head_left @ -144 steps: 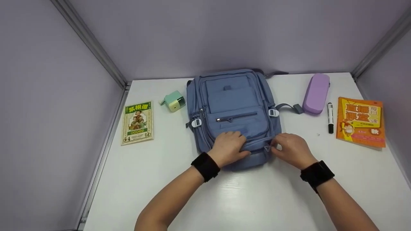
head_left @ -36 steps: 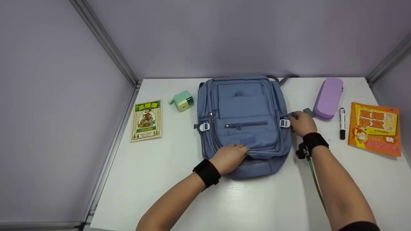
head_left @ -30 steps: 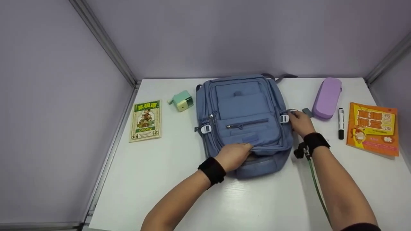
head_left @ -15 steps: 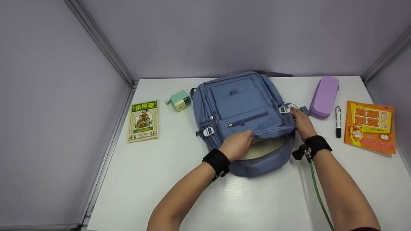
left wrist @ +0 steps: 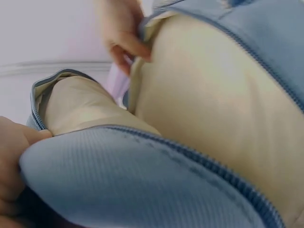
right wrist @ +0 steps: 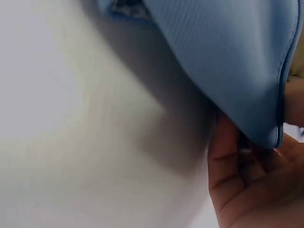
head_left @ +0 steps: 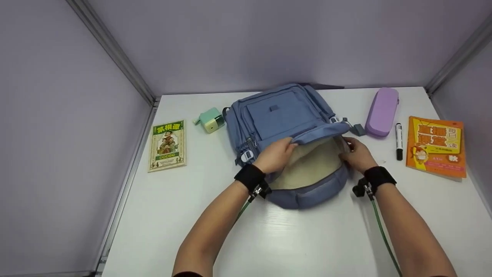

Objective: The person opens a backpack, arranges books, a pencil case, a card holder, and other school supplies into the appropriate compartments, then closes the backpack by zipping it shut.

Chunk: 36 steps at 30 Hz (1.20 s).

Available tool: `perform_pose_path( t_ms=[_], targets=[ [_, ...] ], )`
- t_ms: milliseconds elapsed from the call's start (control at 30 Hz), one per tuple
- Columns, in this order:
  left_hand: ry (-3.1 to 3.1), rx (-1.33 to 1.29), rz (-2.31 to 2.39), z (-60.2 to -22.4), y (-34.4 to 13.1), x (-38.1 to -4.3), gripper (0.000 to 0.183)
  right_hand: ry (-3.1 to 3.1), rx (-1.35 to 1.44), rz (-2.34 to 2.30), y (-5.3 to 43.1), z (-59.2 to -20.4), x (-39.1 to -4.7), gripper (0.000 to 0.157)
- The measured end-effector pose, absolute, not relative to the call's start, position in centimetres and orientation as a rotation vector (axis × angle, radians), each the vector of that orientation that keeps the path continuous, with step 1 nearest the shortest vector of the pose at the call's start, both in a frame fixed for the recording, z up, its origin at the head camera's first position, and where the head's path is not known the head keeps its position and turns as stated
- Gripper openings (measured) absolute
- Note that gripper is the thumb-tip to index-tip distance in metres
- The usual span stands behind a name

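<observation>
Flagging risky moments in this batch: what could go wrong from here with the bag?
The raised flap could drop shut if the left grip slips. Tugging might also slide the bag into the sharpener, which sits close beside it.

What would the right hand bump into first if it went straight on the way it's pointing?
Probably the backpack's raised front flap, just beyond the opening's side edge that the right hand is pinching. Depth is hard to judge, so it might slip underneath.
</observation>
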<state>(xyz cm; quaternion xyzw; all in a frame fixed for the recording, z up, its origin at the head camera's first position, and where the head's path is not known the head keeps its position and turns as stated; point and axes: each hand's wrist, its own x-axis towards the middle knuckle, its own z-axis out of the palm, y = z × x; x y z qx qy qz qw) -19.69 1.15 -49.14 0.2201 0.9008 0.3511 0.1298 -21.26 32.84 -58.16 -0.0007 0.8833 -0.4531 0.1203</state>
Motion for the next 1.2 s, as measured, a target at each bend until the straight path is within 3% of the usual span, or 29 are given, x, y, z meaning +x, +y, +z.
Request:
perform_pose_path(
  t_ms=[600,767,967,1200],
  targets=[
    [2.351,0.562,1.318,-46.6,-0.2,-22.1,0.037,2.704,0.015,-1.183,32.4,-58.3,-21.6,0.068],
    [2.356,0.602,1.309,-46.9,-0.2,-22.0,0.037,2.818,0.042,-1.215,32.8,-57.6,-20.6,0.058],
    [2.361,0.652,1.279,-47.0,-0.2,-22.0,0.036,2.996,0.466,-1.307,36.9,-56.0,-20.3,0.052],
    [2.369,0.618,1.257,-47.2,0.1,-21.6,0.035,2.794,0.972,-1.308,43.9,-54.3,-19.7,0.060]
  ],
)
